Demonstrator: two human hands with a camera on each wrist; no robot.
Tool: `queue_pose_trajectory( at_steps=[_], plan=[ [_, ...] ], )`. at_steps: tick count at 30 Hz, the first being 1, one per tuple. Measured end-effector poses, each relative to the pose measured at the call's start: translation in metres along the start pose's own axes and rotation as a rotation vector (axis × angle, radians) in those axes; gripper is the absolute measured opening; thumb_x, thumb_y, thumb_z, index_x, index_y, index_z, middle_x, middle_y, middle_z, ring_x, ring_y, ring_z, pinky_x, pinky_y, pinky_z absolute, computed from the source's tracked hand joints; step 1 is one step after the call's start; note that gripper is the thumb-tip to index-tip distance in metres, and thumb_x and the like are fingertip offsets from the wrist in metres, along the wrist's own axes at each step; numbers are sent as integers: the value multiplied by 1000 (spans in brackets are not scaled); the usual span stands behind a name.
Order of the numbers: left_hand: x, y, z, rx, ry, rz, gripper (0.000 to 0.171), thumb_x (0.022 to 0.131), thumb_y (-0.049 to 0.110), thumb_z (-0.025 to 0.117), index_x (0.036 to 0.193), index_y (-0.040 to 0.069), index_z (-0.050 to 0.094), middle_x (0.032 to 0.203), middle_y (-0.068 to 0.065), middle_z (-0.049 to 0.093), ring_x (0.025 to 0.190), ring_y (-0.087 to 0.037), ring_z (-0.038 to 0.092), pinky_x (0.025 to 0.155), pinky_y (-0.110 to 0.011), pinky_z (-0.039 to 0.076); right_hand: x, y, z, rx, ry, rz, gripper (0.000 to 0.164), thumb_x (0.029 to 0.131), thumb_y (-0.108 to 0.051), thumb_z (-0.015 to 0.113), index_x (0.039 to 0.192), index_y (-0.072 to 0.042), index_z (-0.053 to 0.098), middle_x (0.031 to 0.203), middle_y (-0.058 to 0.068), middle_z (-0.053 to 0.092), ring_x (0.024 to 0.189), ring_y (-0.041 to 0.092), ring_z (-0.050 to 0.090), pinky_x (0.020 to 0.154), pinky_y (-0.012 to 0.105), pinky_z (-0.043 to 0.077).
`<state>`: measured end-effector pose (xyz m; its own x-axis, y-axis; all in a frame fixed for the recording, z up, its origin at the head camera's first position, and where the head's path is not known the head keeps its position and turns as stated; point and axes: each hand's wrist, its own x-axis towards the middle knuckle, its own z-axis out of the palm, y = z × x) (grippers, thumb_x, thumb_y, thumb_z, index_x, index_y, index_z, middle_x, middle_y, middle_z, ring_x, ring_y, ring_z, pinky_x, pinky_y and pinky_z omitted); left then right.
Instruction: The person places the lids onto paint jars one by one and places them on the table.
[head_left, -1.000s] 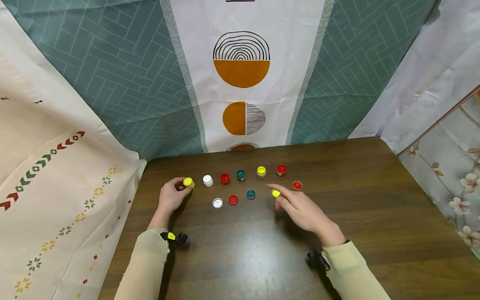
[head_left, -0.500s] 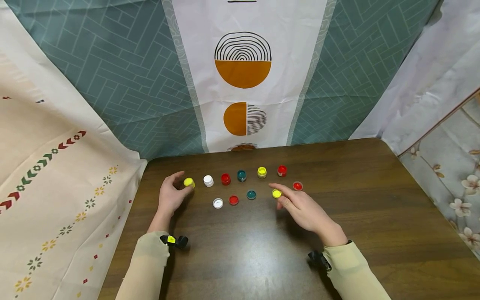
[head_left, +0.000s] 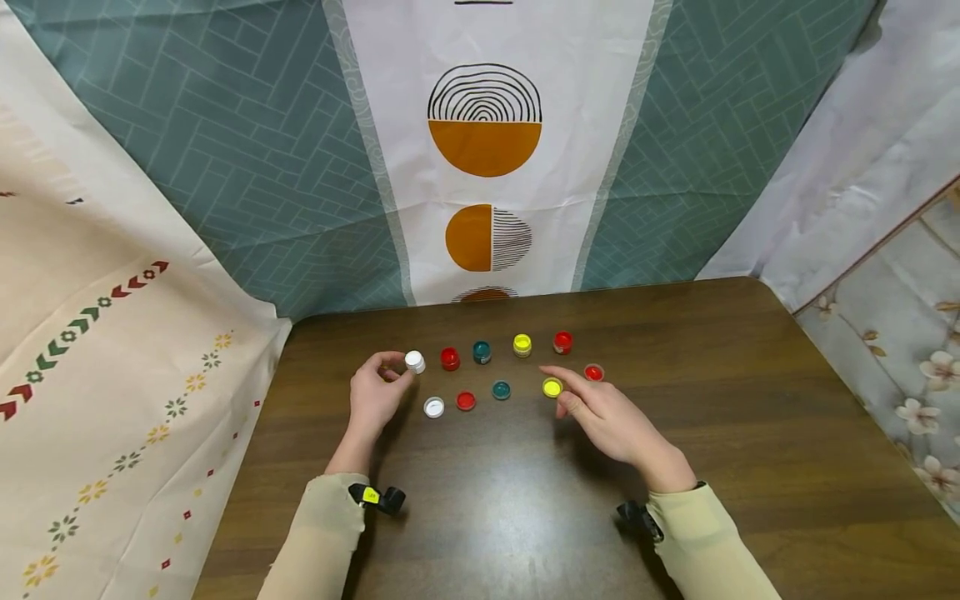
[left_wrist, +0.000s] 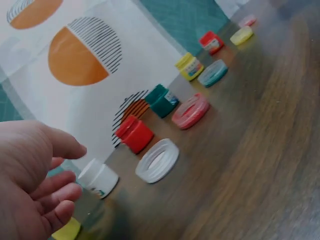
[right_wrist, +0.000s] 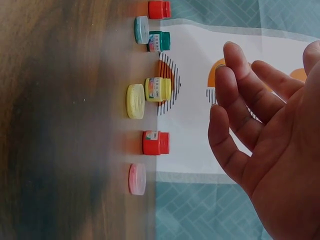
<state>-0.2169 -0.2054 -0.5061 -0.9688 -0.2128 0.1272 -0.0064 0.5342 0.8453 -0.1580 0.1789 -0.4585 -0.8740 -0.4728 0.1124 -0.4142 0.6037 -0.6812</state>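
Observation:
My left hand (head_left: 373,392) is beside a small white paint jar (head_left: 415,362), loosely bent fingers and thumb at its left side. In the left wrist view a gap shows between the fingertips and this white jar (left_wrist: 98,178). A piece of the yellow jar (left_wrist: 67,230) shows below the hand; in the head view the hand hides it. My right hand (head_left: 611,421) hovers with relaxed fingers near the yellow lid (head_left: 552,387), holding nothing. In the right wrist view its fingers (right_wrist: 240,105) are apart from every jar.
To the right stand open jars: red (head_left: 450,359), green (head_left: 482,352), yellow (head_left: 522,345) and another red (head_left: 562,342). Upturned lids lie in front: white (head_left: 433,407), red (head_left: 466,401), green (head_left: 501,390) and red (head_left: 593,372). A cloth hangs behind the table (head_left: 487,517).
My left hand has let go of the yellow jar at the far left and moved right to the white jar. The right hand has stayed almost still.

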Motion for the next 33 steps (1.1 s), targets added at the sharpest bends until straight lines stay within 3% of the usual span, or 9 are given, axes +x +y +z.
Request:
queue_pose_trajectory(
  at_steps=[9, 16, 19, 21, 24, 26, 33],
  plan=[
    [1, -3, 11, 39, 29, -66, 43, 89, 11, 84, 127, 0, 66, 123, -16, 71, 85, -26, 71, 68, -23, 48, -2, 3, 0, -23, 14, -13, 44, 116, -30, 48, 159, -23, 50, 93, -5, 72, 90, 8, 65, 91, 46, 53],
    [1, -3, 17, 93, 9, -101, 52, 92, 16, 80, 139, 1, 66, 131, -15, 73, 84, -21, 73, 68, -25, 49, -4, 3, 0, -14, -5, -1, 45, 116, -31, 47, 160, -23, 49, 94, -3, 72, 91, 12, 66, 91, 47, 52],
    [1, -3, 19, 113, -2, -108, 53, 92, 18, 79, 141, 1, 66, 131, -16, 72, 89, -26, 71, 76, -34, 52, -5, 3, 1, -18, -19, 10, 45, 117, -34, 45, 161, -23, 48, 95, -3, 72, 91, 12, 65, 92, 47, 52],
    [2, -4, 21, 127, -6, -101, 54, 92, 18, 79, 142, -1, 66, 131, -18, 71, 101, -32, 69, 86, -43, 53, -6, 2, 1, -19, -21, 14, 45, 117, -33, 45, 160, -23, 49, 95, -2, 72, 91, 13, 66, 91, 47, 52],
    [3, -6, 22, 142, -7, -104, 56, 93, 20, 79, 142, -2, 65, 128, -21, 69, 117, -39, 62, 100, -52, 49, -6, 2, 1, -13, -22, 15, 44, 116, -28, 47, 160, -23, 50, 95, -1, 73, 92, 17, 68, 91, 47, 53],
    [3, -8, 23, 145, -6, -120, 56, 93, 21, 80, 142, -2, 65, 124, -20, 69, 120, -39, 60, 102, -53, 47, -5, 1, 2, -8, -25, 11, 43, 116, -27, 48, 159, -23, 51, 95, -1, 73, 92, 19, 68, 92, 48, 53],
    [4, -11, 27, 173, -6, -139, 51, 93, 27, 82, 135, 1, 70, 100, -10, 68, 95, -30, 61, 82, -42, 47, -6, 1, 2, -9, -28, 12, 43, 117, -33, 46, 159, -24, 51, 95, -2, 73, 92, 20, 69, 91, 48, 53]
  ],
)
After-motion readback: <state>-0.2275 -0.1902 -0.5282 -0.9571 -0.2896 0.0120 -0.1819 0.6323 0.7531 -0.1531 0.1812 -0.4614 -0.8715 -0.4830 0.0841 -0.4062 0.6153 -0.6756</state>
